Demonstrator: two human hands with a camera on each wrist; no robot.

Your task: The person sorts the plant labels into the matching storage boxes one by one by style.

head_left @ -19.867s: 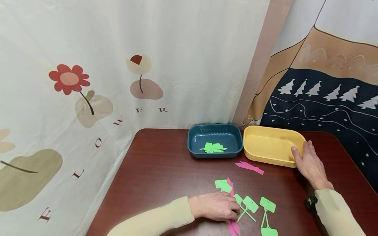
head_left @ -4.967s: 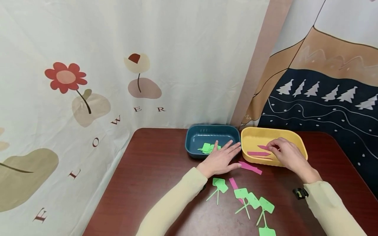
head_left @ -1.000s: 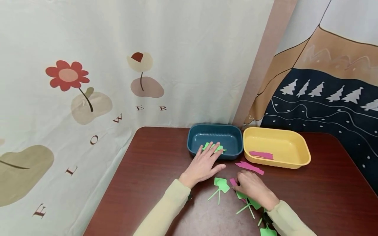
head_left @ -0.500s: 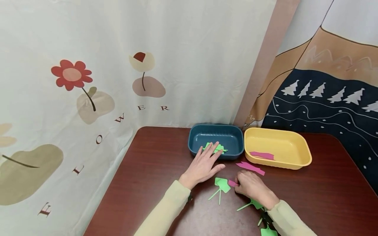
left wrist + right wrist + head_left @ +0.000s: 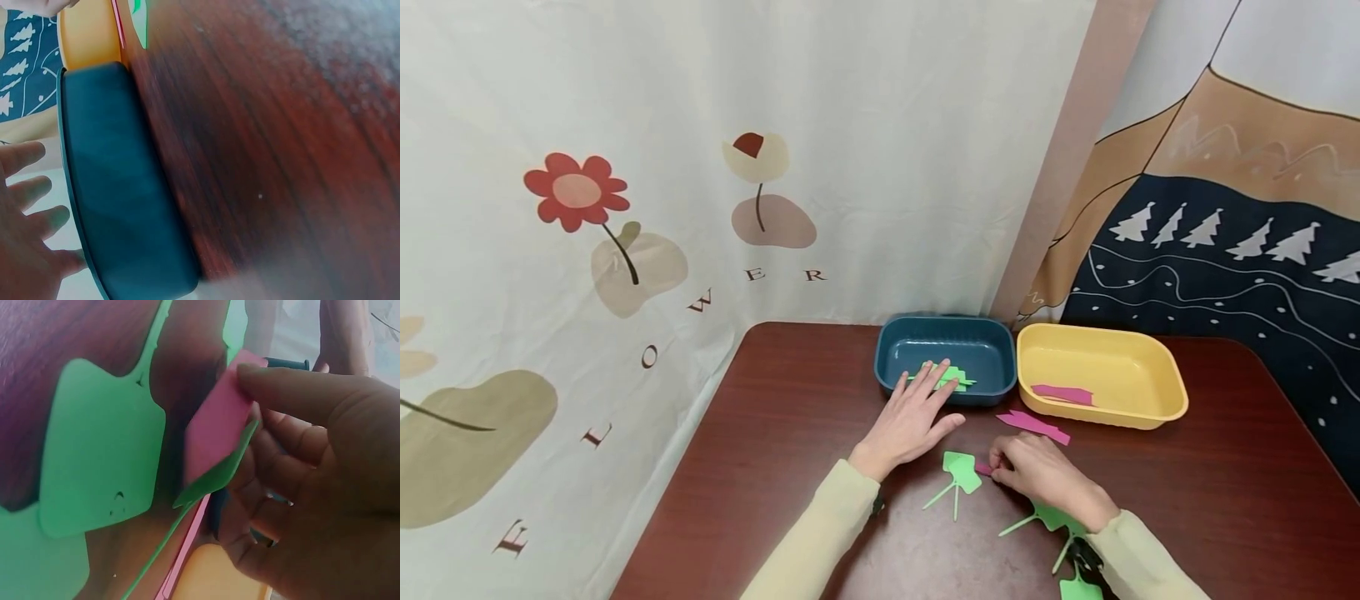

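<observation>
My right hand point(image 5: 1048, 479) pinches a pink plant label point(image 5: 219, 425) between thumb and fingers, low over the middle of the table. A green T-shaped plant label point(image 5: 219, 469) lies against those same fingers in the right wrist view, its thin stem trailing away. Spread and straight, my left hand point(image 5: 904, 427) reaches over the front rim of the dark blue tray point(image 5: 992, 397), fingertips overlapping the green labels point(image 5: 953, 377) inside. Left of the pinched label, two overlapping green labels point(image 5: 961, 469) lie on the table; more green labels point(image 5: 1051, 517) are partly hidden beneath my right hand.
The yellow tray point(image 5: 1150, 392) stands right beside the blue one, with pink labels point(image 5: 1063, 394) inside. Several pink labels point(image 5: 1033, 426) lie in front of both trays. Another green label point(image 5: 1080, 590) is at the near edge of view. A printed curtain point(image 5: 887, 125) hangs behind the table.
Pink labels have come into the yellow tray since the oldest frame. My right hand has moved from that tray to the table labels. Lately, a green label beneath it has left its spot.
</observation>
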